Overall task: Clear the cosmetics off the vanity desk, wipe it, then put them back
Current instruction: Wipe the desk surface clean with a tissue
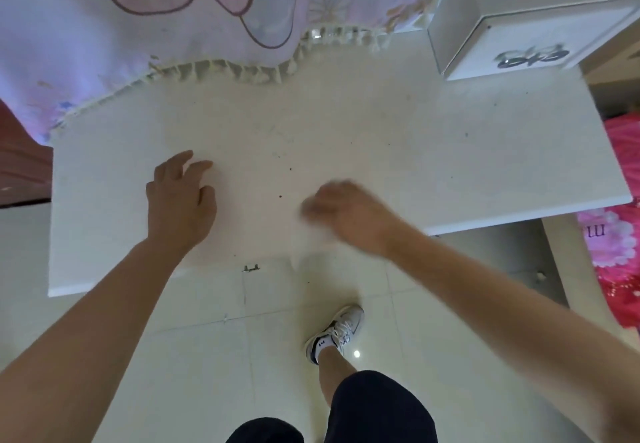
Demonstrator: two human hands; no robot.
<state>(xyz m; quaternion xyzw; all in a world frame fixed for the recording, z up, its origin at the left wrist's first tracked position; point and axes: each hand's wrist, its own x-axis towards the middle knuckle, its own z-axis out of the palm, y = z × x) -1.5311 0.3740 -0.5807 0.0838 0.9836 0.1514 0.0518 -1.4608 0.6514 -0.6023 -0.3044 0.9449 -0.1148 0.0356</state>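
Note:
The white vanity desk has no cosmetics on it, only a few dark specks near its middle. My left hand rests on the desktop left of centre, fingers spread and relaxed. My right hand is blurred by motion near the desk's front edge, its fingers curled over a pale wipe that shows only as a whitish smear against the top.
A white drawer box with a silver handle stands at the back right corner. A lilac cartoon-print cloth with a fringe hangs over the back edge. Pink floral bedding lies to the right. My shoe is on the tiled floor below.

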